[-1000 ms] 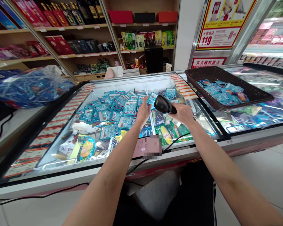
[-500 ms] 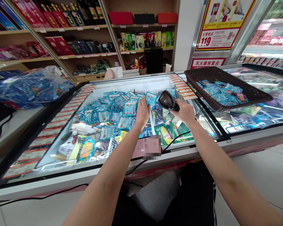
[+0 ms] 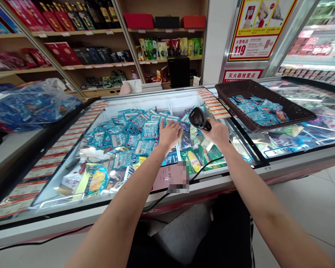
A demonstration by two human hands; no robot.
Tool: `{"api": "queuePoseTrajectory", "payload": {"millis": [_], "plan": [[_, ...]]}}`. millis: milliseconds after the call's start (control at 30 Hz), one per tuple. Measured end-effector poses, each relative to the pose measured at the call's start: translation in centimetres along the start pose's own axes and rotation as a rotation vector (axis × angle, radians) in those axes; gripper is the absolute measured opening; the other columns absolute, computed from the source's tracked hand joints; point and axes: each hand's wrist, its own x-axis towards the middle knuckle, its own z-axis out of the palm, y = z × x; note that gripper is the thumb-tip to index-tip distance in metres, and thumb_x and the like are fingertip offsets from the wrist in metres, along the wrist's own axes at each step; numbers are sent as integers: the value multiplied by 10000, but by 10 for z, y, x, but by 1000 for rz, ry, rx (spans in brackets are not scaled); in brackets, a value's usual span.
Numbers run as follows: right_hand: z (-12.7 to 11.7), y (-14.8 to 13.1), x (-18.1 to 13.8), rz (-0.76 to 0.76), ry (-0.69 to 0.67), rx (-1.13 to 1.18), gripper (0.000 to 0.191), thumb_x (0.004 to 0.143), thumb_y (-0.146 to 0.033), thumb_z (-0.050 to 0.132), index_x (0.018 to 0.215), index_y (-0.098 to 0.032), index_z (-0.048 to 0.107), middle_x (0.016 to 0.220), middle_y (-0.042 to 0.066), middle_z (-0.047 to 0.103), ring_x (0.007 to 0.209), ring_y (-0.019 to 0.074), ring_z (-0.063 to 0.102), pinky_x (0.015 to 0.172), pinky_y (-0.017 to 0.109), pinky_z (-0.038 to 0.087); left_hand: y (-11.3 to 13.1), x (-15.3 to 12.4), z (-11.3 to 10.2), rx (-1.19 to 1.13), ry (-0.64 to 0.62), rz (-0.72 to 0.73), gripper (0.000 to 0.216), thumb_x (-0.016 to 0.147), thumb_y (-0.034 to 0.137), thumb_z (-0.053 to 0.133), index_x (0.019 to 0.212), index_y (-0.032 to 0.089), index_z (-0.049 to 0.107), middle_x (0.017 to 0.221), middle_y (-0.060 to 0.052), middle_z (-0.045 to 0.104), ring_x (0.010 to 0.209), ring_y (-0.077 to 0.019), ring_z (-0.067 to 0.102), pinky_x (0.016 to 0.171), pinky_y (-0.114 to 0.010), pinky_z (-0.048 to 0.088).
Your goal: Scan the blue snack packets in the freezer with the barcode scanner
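My right hand point(image 3: 218, 132) is wrapped round the handle of a black barcode scanner point(image 3: 198, 118), its head tilted toward the left over the chest freezer point(image 3: 195, 186). My left hand point(image 3: 169, 134) lies palm down with its fingers spread, touching blue packets point(image 3: 171, 119) near the middle of the pile. Many more small blue packets point(image 3: 150, 130), some with barcodes facing up, lie heaped and overlapping to its left. A phone point(image 3: 164, 178) with a pink screen rests at the freezer's front edge, below my left wrist.
A brown woven basket point(image 3: 226, 89) holding more blue packets stands at the right. A clear plastic bag point(image 3: 30, 106) of blue packs sits at the left. A black cable point(image 3: 206, 165) runs across the front edge. Stocked shelves point(image 3: 86, 31) line the back.
My left hand has let go of the blue packet it held up, and its fingers have spread out over the pile. The scanner stays in my right hand, and the view has shifted slightly.
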Motion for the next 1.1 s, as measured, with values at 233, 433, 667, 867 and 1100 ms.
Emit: {"api": "queuePoseTrajectory", "payload": {"millis": [233, 433, 667, 867, 1100], "plan": [[0, 1, 2, 39, 6, -2, 417, 796, -456, 610, 1141, -225, 639, 907, 98, 712, 831, 272, 648, 693, 341, 451, -2, 3, 2, 61, 99, -63, 405, 910, 385, 357, 1049, 168, 669, 1173, -131, 657, 1287, -339, 432, 1135, -651, -23], [-3, 0, 2, 91, 39, -9, 381, 793, -462, 601, 1093, -234, 656, 860, 91, 714, 807, 286, 658, 671, 344, 444, -4, 13, 1, 128, 79, -92, 322, 882, 330, 415, 982, 175, 679, 1023, -148, 668, 1216, -354, 456, 1122, -660, 22], [-3, 0, 4, 99, 50, -8, 396, 796, -468, 589, 1089, -210, 657, 872, 104, 719, 810, 276, 655, 676, 333, 435, 0, 27, 7, 103, -99, 115, 450, 912, 181, 279, 1264, 223, 557, 1195, -143, 590, 1147, -285, 495, 983, -467, 338], [-5, -2, 4, 83, 34, -12, 380, 803, -444, 584, 1108, -226, 645, 889, 90, 718, 826, 280, 658, 679, 334, 434, 13, 37, 15, 125, -167, 46, 490, 941, 420, 291, 1385, 283, 447, 1079, -131, 615, 1019, -292, 564, 890, -453, 370], [-4, -1, 5, 91, 29, -9, 399, 805, -458, 577, 1115, -217, 645, 891, 91, 718, 832, 278, 659, 675, 332, 440, 2, 41, 12, 97, -169, -30, 629, 925, 572, 157, 1096, 259, 675, 990, -125, 623, 977, -277, 595, 857, -425, 411]]}}
